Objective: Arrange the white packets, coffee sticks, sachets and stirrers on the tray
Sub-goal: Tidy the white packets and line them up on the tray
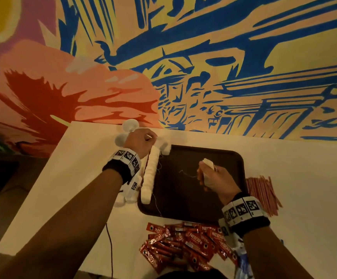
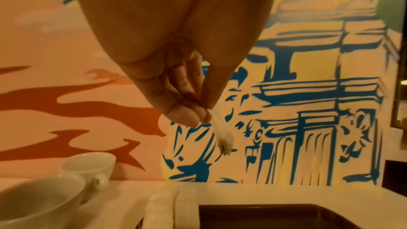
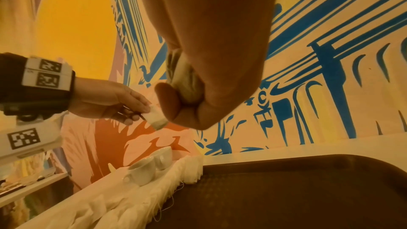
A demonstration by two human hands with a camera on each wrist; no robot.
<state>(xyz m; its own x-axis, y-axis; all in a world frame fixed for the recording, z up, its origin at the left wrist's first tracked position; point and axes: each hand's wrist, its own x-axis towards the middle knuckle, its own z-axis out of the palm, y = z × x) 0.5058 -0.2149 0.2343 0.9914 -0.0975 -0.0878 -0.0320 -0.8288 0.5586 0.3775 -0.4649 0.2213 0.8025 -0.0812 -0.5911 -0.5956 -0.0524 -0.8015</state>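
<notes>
Painted in blue and orange, a mural backs the white table (image 1: 42,188). At the left, two white cups (image 1: 126,130) stand by the left hand (image 1: 141,140), which pinches one white packet (image 2: 222,137) by its top edge above the row of white packets (image 1: 149,178) along the dark tray (image 1: 232,158). These look light and soft, so an edge pinch should serve. The right hand (image 1: 214,178) clenches more packets above the tray. Coffee sticks (image 1: 185,244) and stirrers (image 1: 264,194) wait off the tray.
</notes>
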